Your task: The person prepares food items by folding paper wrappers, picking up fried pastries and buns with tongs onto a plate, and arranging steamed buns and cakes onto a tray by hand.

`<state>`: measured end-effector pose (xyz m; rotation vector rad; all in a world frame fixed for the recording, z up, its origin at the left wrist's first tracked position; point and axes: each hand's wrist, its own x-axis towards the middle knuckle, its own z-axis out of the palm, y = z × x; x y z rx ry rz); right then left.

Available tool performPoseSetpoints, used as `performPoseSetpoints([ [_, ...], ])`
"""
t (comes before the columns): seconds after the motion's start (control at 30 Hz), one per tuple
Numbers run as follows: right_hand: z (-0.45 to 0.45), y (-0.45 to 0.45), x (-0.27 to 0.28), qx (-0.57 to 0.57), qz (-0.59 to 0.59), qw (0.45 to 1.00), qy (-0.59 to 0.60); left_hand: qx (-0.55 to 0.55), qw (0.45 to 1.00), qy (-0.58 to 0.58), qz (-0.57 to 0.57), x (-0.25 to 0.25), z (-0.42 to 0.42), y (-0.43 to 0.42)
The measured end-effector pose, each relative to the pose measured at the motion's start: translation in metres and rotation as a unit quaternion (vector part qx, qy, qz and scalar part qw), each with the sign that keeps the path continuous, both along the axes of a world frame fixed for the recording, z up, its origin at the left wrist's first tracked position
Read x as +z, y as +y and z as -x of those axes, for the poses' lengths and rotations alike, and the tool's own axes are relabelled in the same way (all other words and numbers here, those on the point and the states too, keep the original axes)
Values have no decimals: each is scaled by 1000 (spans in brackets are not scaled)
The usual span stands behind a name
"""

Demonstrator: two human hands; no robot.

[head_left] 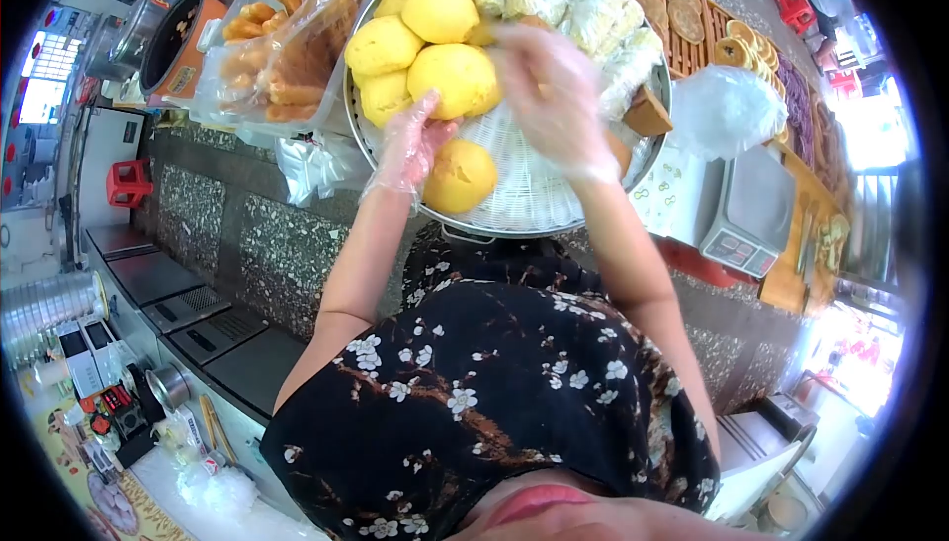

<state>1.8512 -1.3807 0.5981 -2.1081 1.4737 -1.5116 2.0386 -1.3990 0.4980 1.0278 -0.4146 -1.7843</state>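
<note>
Both of my hands wear clear plastic gloves over a round metal tray point(358, 140) lined with a white woven mat point(524, 180). My left hand point(407, 148) has its fingers curled against the lower left side of a large yellow bun point(453, 78). More yellow buns point(438, 14) are piled behind and left of it, and a cracked yellow bun point(461, 176) lies alone near the front rim. My right hand point(556, 96) is over the tray's middle, right of the bun; motion smears its fingers. Plastic-wrapped rolls point(599, 7) fill the tray's back right.
Left of the tray stand bagged fried dough sticks point(294, 61) and a dark round pot point(170, 44). On the right are flatbreads point(684, 12) on a wooden rack, a filled plastic bag point(717, 111) and a digital scale point(751, 205). A red stool point(129, 183) stands on the floor.
</note>
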Motion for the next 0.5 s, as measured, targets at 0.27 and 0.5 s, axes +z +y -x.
performPoseSetpoints([
  [0.27,-64,-130,-41,-49,-183,933,307,0,999,21,-26,4,4,-2],
  [0.5,-30,-135,-43,103,-78,939,319,99,986,133,-23,-15,12,-20],
])
